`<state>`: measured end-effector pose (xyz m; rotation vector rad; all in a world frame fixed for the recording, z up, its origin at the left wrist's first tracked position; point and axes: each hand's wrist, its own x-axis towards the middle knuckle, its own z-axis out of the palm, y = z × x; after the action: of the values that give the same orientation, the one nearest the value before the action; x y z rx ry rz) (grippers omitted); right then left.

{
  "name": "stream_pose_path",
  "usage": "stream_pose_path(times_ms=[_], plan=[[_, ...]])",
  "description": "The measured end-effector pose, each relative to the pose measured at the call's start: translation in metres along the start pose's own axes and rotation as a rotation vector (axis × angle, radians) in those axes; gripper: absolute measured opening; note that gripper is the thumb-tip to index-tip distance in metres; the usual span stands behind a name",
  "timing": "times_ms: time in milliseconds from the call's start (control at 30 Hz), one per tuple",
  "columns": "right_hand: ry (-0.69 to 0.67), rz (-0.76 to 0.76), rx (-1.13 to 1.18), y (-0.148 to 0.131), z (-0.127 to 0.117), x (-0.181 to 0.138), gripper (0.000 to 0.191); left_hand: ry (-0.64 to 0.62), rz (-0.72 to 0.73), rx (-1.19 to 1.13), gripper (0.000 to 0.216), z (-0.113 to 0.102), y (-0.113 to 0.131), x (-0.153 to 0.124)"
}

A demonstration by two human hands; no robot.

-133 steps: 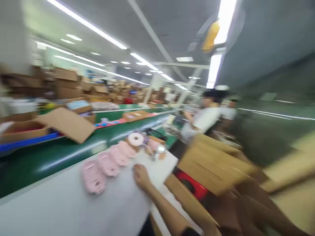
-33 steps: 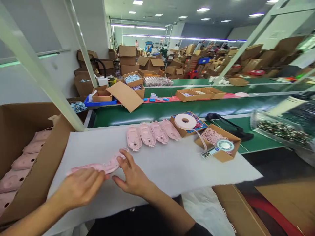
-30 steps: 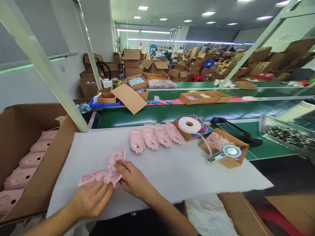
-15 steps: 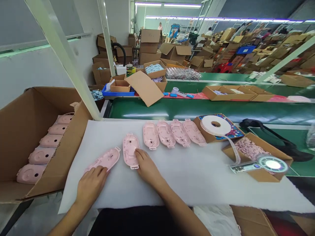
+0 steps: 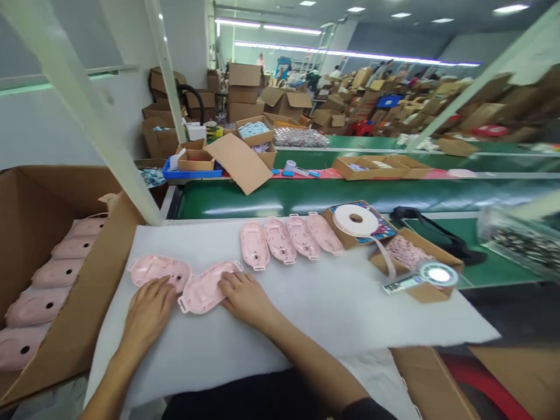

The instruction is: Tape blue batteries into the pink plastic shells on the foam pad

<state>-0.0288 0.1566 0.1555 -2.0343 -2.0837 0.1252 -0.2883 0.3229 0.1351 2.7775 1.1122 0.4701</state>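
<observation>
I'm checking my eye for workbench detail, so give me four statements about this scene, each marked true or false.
1. The left hand touches a pink shell. True.
2. The right hand rests on the tape roll. False: its fingers touch a second pink shell.
3. The carton at the left holds pink pieces. True.
4. The row of four shells lies on the green belt. False: it lies on the white sheet.

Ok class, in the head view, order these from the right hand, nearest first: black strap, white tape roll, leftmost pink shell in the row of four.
1. Row's leftmost pink shell: just beyond the right hand.
2. White tape roll: farther right.
3. Black strap: farthest right.
</observation>
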Motion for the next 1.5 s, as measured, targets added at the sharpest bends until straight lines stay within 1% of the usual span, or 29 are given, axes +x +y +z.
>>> stream_pose_path(times_ms=[67,133,167,200,300,333,367,433,533,633,700,800,867,967,1033,1100,1167,1233,1367,1500], plan=[[-0.027,0.098,-0.007,-0.005,0.0,-0.002,0.04,0.0,-0.015,-0.059,0.06,0.006,-0.013,0.0],[-0.04,0.198,0.013,-0.011,-0.002,-0.006,0.049,0.017,-0.02,-0.095,0.061,0.013,-0.025,0.001],[-0.047,0.204,0.033,-0.014,-0.005,-0.008,0.054,0.019,-0.009,-0.099,0.061,0.016,-0.03,0.001],[-0.055,0.171,0.056,-0.016,-0.008,-0.009,0.056,0.012,0.023,-0.095,0.062,0.02,-0.033,0.001],[-0.083,-0.068,0.113,-0.018,-0.016,-0.016,0.052,-0.04,0.19,-0.043,0.058,0.03,-0.043,-0.001],[-0.079,-0.111,0.12,-0.018,-0.017,-0.018,0.05,-0.057,0.242,-0.034,0.054,0.032,-0.047,-0.002],[-0.066,-0.108,0.116,-0.017,-0.017,-0.02,0.048,-0.07,0.281,-0.033,0.051,0.033,-0.051,-0.003],[-0.034,-0.026,0.083,-0.018,-0.012,-0.024,0.045,-0.094,0.311,-0.036,0.048,0.031,-0.057,-0.006],[-0.033,0.104,0.001,-0.027,0.001,-0.027,0.047,-0.099,0.287,-0.033,0.048,0.027,-0.059,-0.013],[-0.039,0.164,-0.015,-0.036,0.012,-0.028,0.054,-0.074,0.262,-0.049,0.048,0.027,-0.056,-0.02],[-0.01,0.115,0.009,-0.037,0.016,-0.027,0.061,-0.068,0.248,-0.062,0.048,0.029,-0.054,-0.021],[0.029,0.025,-0.001,-0.027,0.021,-0.018,0.054,-0.098,0.228,-0.081,0.05,0.03,-0.047,-0.014],[0.022,0.02,-0.052,-0.018,0.024,-0.004,0.053,-0.152,0.219,-0.098,0.053,0.028,-0.036,0.0],[0.006,0.026,-0.132,-0.012,0.023,0.025,0.049,-0.237,0.218,-0.12,0.056,0.025,-0.014,0.031],[0.0,0.041,-0.145,-0.012,0.019,0.044,0.045,-0.261,0.216,-0.129,0.057,0.026,0.0,0.052],[0.013,0.074,-0.118,-0.012,0.015,0.055,0.044,-0.253,0.218,-0.134,0.057,0.028,0.011,0.069],[0.059,0.106,-0.093,-0.01,0.012,0.057,0.05,-0.238,0.234,-0.135,0.057,0.032,0.018,0.079],[0.101,0.117,-0.083,-0.005,0.012,0.053,0.053,-0.224,0.25,-0.134,0.057,0.037,0.022,0.082],[0.082,0.101,-0.054,0.01,0.014,0.045,0.048,-0.221,0.281,-0.134,0.056,0.043,0.028,0.08],[0.07,0.098,-0.016,0.02,0.012,0.046,0.049,-0.232,0.308,-0.132,0.057,0.044,0.036,0.08]])
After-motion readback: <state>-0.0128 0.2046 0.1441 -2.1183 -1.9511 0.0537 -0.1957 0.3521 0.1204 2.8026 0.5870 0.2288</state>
